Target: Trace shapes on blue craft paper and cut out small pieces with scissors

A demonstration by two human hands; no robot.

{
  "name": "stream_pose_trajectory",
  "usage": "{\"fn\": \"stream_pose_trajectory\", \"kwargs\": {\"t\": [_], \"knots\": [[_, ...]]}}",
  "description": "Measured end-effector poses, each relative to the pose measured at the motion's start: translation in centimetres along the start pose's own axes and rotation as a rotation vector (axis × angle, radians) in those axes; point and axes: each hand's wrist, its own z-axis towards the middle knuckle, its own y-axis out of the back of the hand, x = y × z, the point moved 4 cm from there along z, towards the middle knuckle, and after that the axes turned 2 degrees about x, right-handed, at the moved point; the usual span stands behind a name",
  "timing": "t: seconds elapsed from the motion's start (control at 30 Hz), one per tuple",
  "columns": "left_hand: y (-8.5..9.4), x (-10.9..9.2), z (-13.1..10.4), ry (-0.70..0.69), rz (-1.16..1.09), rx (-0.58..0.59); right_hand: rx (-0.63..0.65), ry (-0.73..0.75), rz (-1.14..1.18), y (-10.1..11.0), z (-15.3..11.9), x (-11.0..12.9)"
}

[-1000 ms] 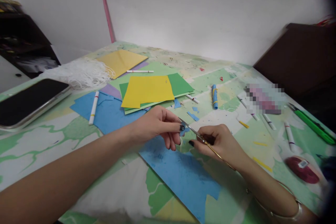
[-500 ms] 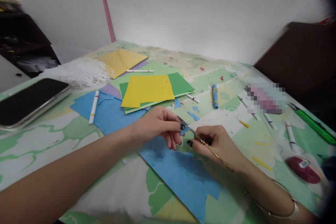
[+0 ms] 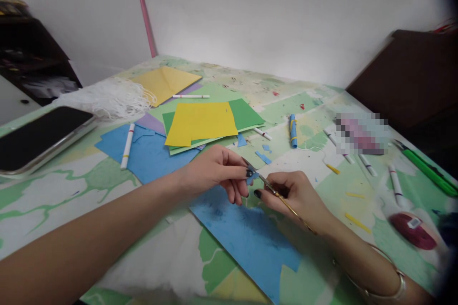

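Over the middle of the table (image 3: 161, 271), the left hand (image 3: 218, 171) pinched a small blue scrap (image 3: 252, 177) between thumb and fingers, while the right hand (image 3: 300, 198), at four o'clock from it, was closed around the scissors (image 3: 275, 193), whose blades slanted towards ten o'clock at the scrap. Cutting the scrap to shape seemed to be the step in hand; the next move would likely call for a steady pinch and fingertips clear of the blades. Fingers covered much of the scrap, leaving its outline unclear, and the right hand hid part of the handles; how far the blades were parted could not be told. Offcuts (image 3: 263, 157) lay at one o'clock, a blue roll (image 3: 294, 132) at two. At six, a blue sheet (image 3: 246, 233) ran out of view; the left forearm (image 3: 107, 228) hid whether it joined the blue paper (image 3: 153, 159) nearer ten. Farther out, the frame cut off a phone (image 3: 43, 136) at nine, and pixelation masked an item (image 3: 361, 133) between two and three.
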Motion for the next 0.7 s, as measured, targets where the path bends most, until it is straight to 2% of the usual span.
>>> {"fn": "stream_pose_trajectory", "kwargs": {"t": [0.7], "knots": [[0.12, -0.09, -0.27, 0.012, 0.032, 0.016, 0.003, 0.006, -0.079, 0.57, -0.07, -0.22]]}}
